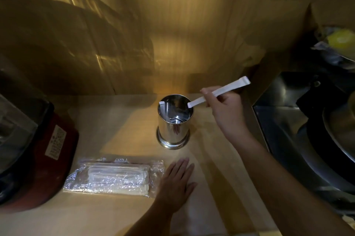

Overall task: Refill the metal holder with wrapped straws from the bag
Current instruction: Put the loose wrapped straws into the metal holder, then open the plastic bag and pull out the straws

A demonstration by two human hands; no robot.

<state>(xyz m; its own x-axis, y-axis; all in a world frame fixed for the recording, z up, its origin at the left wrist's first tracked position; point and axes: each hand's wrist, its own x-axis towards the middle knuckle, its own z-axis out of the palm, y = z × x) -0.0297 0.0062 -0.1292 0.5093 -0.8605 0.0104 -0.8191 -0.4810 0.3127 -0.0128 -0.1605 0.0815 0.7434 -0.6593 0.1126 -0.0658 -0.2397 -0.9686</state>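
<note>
My right hand pinches one wrapped straw between thumb and fingers, near its middle. The wrap is white paper, flat and long, with a folded end pointing up to the right; its lower end sits just over the right rim of the holder. The holder is a shiny steel cylinder with a wider round foot, upright on the pale wooden counter. Inside it I see one more white straw, leaning on the left wall; the rest of the inside is bare mirror metal. My left hand lies flat on the counter, palm down, fingers stretched and holding nothing, touching or almost touching the right end of the bag. The bag is clear crinkled plastic, lying flat, with a stack of straws in it; I cannot count them. Between the bag and the holder the counter is free. On the left stands a dark red machine with a label, close to the bag. On the right the counter ends at a metal sink.
</note>
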